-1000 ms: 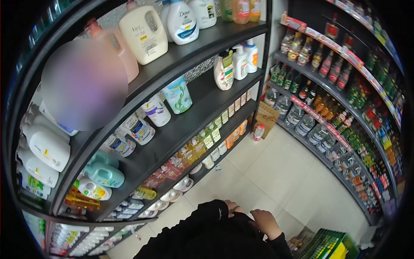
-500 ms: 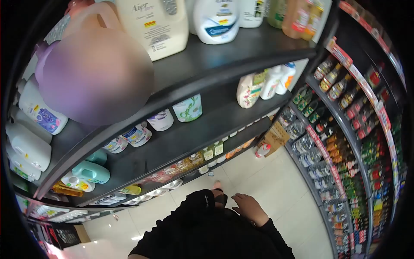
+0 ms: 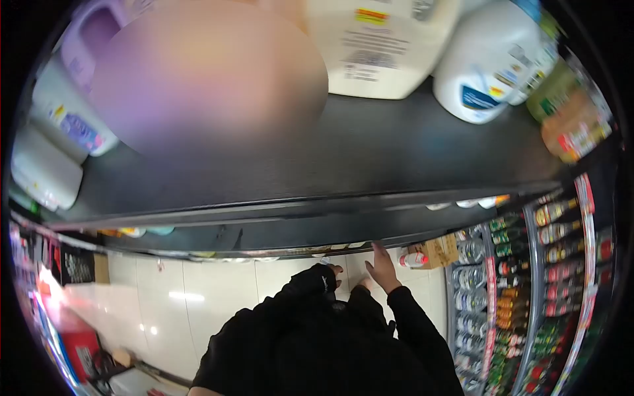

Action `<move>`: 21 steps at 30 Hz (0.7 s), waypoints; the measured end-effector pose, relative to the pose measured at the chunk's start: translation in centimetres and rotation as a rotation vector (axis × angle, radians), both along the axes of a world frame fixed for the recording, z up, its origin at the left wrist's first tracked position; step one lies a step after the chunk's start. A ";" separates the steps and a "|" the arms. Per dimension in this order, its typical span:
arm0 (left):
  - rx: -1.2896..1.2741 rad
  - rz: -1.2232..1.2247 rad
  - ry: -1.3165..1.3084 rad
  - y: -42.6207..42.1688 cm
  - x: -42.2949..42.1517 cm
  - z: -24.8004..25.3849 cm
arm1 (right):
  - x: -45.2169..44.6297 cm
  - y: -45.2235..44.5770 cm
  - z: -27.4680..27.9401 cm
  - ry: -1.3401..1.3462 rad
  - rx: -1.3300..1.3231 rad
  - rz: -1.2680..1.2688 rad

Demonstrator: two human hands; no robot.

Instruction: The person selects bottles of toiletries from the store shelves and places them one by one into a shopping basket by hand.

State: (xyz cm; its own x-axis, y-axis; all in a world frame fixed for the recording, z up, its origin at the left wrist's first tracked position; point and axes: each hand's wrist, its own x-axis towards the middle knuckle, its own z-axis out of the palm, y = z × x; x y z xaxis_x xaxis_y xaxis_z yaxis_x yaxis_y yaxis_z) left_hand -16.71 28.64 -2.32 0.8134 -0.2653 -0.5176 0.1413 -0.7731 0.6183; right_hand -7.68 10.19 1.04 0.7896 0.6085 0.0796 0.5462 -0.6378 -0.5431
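Note:
My right hand (image 3: pixel 383 266) is held out low in front of the shelf, its fingers stretched and apart, with nothing in it. It is nearest to the lower shelf edge. To its left, my left hand (image 3: pixel 336 271) shows only in part past the black sleeve cuff; its visible fingers look apart and nothing shows in them. Above both hands runs the black shelf (image 3: pixel 264 175). It bears a large cream bottle (image 3: pixel 376 56), a white bottle (image 3: pixel 485 66) and a purple jug (image 3: pixel 86 46). A round blur hides part of the upper left.
A cardboard box (image 3: pixel 441 252) stands on the floor with a red-capped bottle (image 3: pixel 413 259) beside it. Racks of drink bottles (image 3: pixel 512 267) line the right side. White jugs (image 3: pixel 46 165) stand at the shelf's left end. Pale tiles (image 3: pixel 218 280) cover the floor.
The view has turned and come closer to the upper shelf. My right hand has risen toward the shelf edge with its fingers extended. My left hand has come partly into sight.

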 end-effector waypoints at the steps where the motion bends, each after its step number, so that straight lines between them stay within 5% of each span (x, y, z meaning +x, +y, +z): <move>1: -0.006 0.043 0.006 -0.2 -0.5 -1.0 | 0.8 0.5 -0.1 -0.034 0.016 -0.030; 8: -0.053 0.264 0.127 -1.7 -1.4 -1.0 | 5.4 1.3 -1.9 -0.099 -0.258 0.214; 13: -0.181 0.472 0.036 -3.7 -1.1 -2.2 | 7.6 1.6 -3.5 -0.261 -0.143 0.346; 17: -0.155 0.539 0.052 -4.7 -0.2 -3.1 | 8.5 1.7 -4.7 -0.112 -0.219 0.352; 21: -0.171 0.576 0.175 -5.7 0.9 -4.7 | 9.7 1.4 -7.8 -0.164 -0.024 0.300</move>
State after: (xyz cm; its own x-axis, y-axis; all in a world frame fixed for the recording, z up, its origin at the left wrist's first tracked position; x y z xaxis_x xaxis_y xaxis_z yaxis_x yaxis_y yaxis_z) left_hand -15.78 22.94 -7.04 0.7575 0.0998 -0.6451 0.6165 -0.4343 0.6568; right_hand 2.05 11.59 -6.73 0.5533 0.8147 0.1736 0.7900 -0.4473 -0.4193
